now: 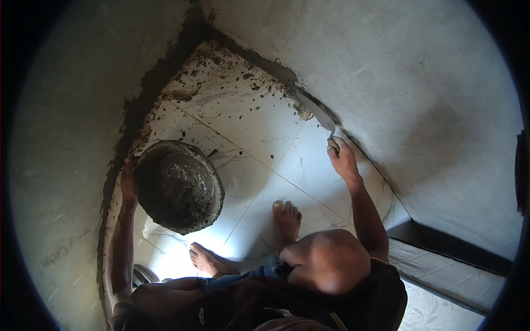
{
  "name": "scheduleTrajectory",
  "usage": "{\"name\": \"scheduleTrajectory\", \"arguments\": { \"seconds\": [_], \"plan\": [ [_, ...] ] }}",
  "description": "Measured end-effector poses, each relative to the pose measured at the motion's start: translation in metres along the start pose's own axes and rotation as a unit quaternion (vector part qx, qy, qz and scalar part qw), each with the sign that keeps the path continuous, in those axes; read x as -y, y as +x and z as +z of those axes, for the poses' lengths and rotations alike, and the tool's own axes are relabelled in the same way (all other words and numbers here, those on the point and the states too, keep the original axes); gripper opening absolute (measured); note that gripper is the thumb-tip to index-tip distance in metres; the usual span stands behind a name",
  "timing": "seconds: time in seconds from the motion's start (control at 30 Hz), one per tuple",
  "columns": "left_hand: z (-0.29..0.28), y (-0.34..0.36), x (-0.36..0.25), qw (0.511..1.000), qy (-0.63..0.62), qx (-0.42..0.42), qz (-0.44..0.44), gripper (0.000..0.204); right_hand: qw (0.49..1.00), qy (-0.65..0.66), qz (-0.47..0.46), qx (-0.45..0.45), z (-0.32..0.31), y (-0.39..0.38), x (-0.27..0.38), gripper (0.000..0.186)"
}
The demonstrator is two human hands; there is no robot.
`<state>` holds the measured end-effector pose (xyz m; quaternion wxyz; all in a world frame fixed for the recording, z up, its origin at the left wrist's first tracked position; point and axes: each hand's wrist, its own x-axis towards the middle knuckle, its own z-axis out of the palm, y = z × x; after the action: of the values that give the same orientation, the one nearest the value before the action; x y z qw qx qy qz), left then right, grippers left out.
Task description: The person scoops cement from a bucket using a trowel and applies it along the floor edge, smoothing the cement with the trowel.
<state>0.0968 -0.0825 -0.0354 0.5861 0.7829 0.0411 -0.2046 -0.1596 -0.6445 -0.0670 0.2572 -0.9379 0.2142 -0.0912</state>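
My right hand (344, 159) is closed round the handle of a trowel (317, 109). Its long blade lies along the foot of the right wall (419, 71), against a strip of dark wet mortar (259, 59). On the left, my left hand (128, 181) grips the outer side of a round, mortar-caked bucket (216, 182); part of its fingers is hidden by the rim. The bucket is tilted, its mouth facing up toward me, and grey wet mortar (185, 190) coats the inside and bottom.
Crumbs of mortar lie over the white tiled floor (243, 132), thickest toward the far corner. A dark mortar band (144, 105) follows the left wall (66, 138). My bare feet (287, 220) stand near the bucket. At lower right is a pale ledge (441, 270) with a dark recess.
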Motion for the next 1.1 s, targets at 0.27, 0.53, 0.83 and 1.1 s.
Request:
{"name": "scheduleTrajectory", "arguments": {
  "seconds": [0.27, 0.53, 0.83, 1.1],
  "plan": [
    [-0.001, 0.001, 0.001, 1.000, 0.012, -0.020, -0.005, 0.061, 0.994, -0.097, -0.019, -0.038, -0.008, 0.012, 0.019, 0.040],
    [-0.001, -0.003, -0.004, 1.000, 0.011, 0.005, 0.008, 0.063, 0.990, -0.138, -0.018, 0.010, -0.008, 0.033, 0.005, 0.035],
    [-0.004, 0.006, 0.010, 0.999, 0.032, -0.039, 0.013, 0.060, 0.993, -0.114, -0.017, 0.008, 0.013, 0.027, -0.005, 0.039],
    [-0.015, 0.009, 0.018, 0.999, -0.001, 0.021, 0.025, 0.060, 0.996, -0.083, -0.023, -0.026, 0.009, 0.028, 0.000, 0.038]
  ]
}}
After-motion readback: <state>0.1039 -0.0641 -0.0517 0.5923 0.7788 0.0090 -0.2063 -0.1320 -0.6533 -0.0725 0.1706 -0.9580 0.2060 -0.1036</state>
